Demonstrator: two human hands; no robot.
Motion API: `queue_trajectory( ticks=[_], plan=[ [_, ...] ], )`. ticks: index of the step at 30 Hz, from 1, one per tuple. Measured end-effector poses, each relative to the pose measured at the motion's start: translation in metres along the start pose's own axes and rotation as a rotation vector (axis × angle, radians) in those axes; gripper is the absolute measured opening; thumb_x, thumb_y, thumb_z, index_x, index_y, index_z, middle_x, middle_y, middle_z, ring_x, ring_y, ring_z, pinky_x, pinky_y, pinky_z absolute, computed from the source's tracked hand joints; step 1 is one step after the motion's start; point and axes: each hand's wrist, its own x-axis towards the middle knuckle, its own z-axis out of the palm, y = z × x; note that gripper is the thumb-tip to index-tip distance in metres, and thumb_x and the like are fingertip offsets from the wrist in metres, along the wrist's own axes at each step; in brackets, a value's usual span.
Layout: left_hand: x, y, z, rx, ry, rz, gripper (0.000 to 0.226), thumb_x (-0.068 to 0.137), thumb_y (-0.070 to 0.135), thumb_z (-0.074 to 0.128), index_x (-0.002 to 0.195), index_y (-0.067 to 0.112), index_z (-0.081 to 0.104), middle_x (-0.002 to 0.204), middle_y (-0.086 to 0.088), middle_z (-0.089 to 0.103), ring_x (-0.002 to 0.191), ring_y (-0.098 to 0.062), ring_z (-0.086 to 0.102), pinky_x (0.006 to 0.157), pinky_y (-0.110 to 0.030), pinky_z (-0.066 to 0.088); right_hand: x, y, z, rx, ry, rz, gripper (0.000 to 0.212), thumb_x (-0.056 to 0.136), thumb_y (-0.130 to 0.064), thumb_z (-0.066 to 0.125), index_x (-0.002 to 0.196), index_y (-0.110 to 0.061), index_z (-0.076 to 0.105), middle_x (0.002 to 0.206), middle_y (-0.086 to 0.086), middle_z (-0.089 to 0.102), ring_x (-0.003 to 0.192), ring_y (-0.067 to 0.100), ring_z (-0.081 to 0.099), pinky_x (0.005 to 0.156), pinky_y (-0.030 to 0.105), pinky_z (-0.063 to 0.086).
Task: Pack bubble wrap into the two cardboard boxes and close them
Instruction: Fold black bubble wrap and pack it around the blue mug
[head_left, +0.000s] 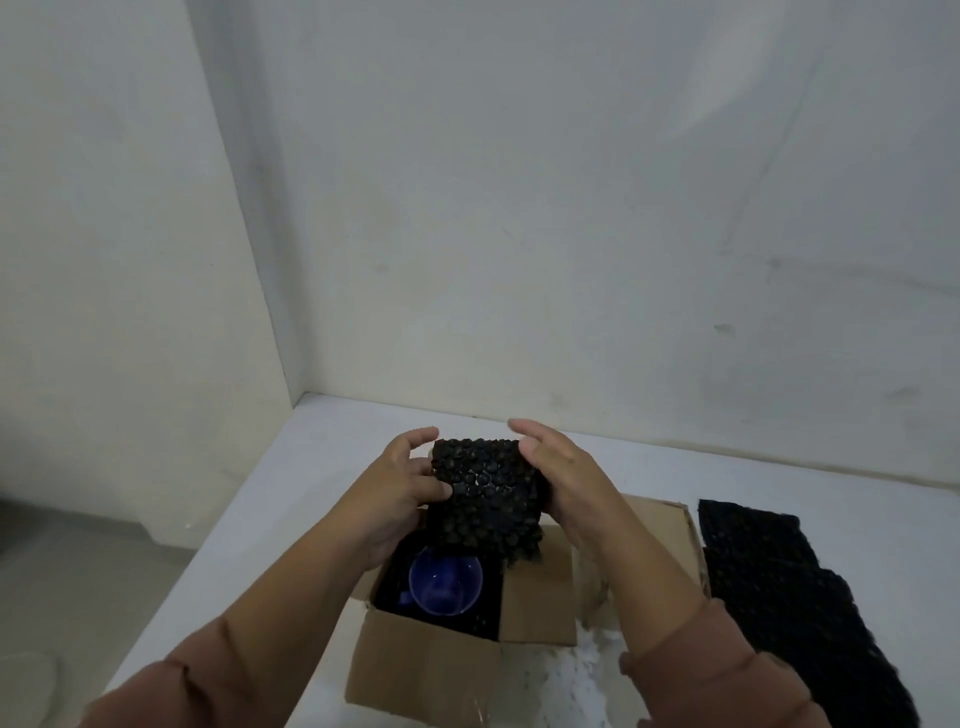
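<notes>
Honestly, the black bubble wrap (488, 499) is held just above the open cardboard box (426, 665), loosely pinched at its sides by the left hand (400, 493) and the right hand (566, 483), so if it's dropped crooked the blue cup (445, 584) inside that box could be left half-uncovered.

Perhaps a packing room: bare white walls (571, 208), white table (322, 467), cardboard box (415, 670).

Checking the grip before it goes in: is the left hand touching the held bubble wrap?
Touching. In the head view the left hand pinches the bubble wrap, with its thumb pressed on the front face at the left edge.
</notes>
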Motion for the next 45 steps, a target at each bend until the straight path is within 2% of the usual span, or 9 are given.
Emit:
queue_trajectory(
  ticks=[4,11,14,18,24,30,36,39,45],
  plan=[
    [0.003,-0.006,-0.004,-0.075,0.013,0.043,0.038,0.084,-0.020,0.047,0.108,0.008,0.055,0.100,-0.015,0.063,0.088,-0.025,0.063,0.073,-0.032,0.053,0.000,0.017,-0.001,0.030,-0.129,0.084,0.050,0.074,-0.015,0.071,0.120,-0.026,0.056,0.113,0.003,0.068,0.106,0.022,0.065,0.085,0.036,0.054],
    [0.002,-0.006,-0.018,-0.121,-0.163,-0.069,0.023,0.093,0.018,0.045,0.085,0.010,0.066,0.095,-0.013,0.064,0.080,-0.026,0.061,0.066,-0.033,0.055,0.006,0.014,0.003,-0.073,0.094,0.009,0.054,0.080,0.019,0.047,0.064,-0.023,0.076,0.076,0.001,0.074,0.075,0.021,0.068,0.065,0.028,0.055],
    [0.006,-0.005,-0.019,0.034,-0.212,-0.023,0.002,0.088,0.009,0.059,0.089,0.010,0.058,0.090,-0.010,0.064,0.081,-0.019,0.064,0.068,-0.027,0.055,0.005,0.006,0.001,-0.125,0.074,0.028,0.048,0.083,0.012,0.045,0.070,-0.023,0.076,0.083,0.001,0.073,0.079,0.015,0.069,0.070,0.024,0.055],
    [0.016,-0.010,-0.014,0.557,0.009,0.153,0.026,0.080,-0.004,0.065,0.087,0.014,0.047,0.071,-0.002,0.055,0.054,-0.007,0.053,0.055,-0.022,0.043,-0.002,-0.001,0.000,-0.178,-0.046,0.059,0.024,0.074,-0.021,0.058,0.088,-0.025,0.076,0.105,-0.004,0.071,0.103,0.013,0.063,0.089,0.032,0.051],
    [0.024,-0.028,-0.009,1.203,0.087,0.355,0.024,0.084,0.015,0.060,0.099,0.022,0.044,0.090,0.005,0.058,0.073,-0.008,0.052,0.054,-0.016,0.034,-0.002,0.022,0.018,-0.955,-0.001,-0.078,0.022,0.084,-0.010,0.057,0.104,-0.020,0.054,0.101,-0.004,0.048,0.088,0.013,0.048,0.062,0.013,0.034],
    [0.036,-0.048,-0.015,1.238,0.009,0.334,0.013,0.083,0.009,0.052,0.085,0.020,0.045,0.082,0.003,0.054,0.074,-0.014,0.051,0.055,-0.015,0.031,-0.007,0.059,0.042,-1.267,0.099,-0.143,0.018,0.083,-0.008,0.044,0.099,-0.014,0.048,0.098,0.007,0.056,0.076,0.023,0.050,0.060,0.036,0.041],
    [0.038,-0.055,-0.025,1.438,-0.100,0.447,0.008,0.087,0.017,0.049,0.094,0.020,0.051,0.095,0.005,0.056,0.080,-0.014,0.054,0.061,-0.021,0.034,-0.009,0.067,0.049,-1.528,0.071,-0.257,0.024,0.054,-0.011,0.072,0.067,-0.017,0.053,0.061,0.001,0.059,0.047,0.016,0.052,0.040,0.023,0.013],
    [0.040,-0.056,-0.028,1.676,-0.092,0.662,0.019,0.080,0.018,0.055,0.097,0.023,0.059,0.089,0.008,0.065,0.080,-0.016,0.060,0.066,-0.024,0.033,-0.004,0.074,0.047,-1.491,0.022,-0.250,0.013,0.083,-0.008,0.053,0.095,-0.013,0.053,0.090,0.009,0.062,0.075,0.026,0.059,0.054,0.032,0.039],
    [0.041,-0.061,-0.015,1.955,-0.119,0.657,0.032,0.034,0.019,0.077,0.058,0.028,0.057,0.043,0.011,0.050,0.042,-0.012,0.049,0.054,-0.023,0.030,0.002,0.064,0.053,-1.515,-0.028,-0.160,0.021,0.090,-0.008,0.044,0.109,-0.007,0.051,0.108,0.013,0.062,0.094,0.029,0.061,0.065,0.034,0.036]
  ],
)
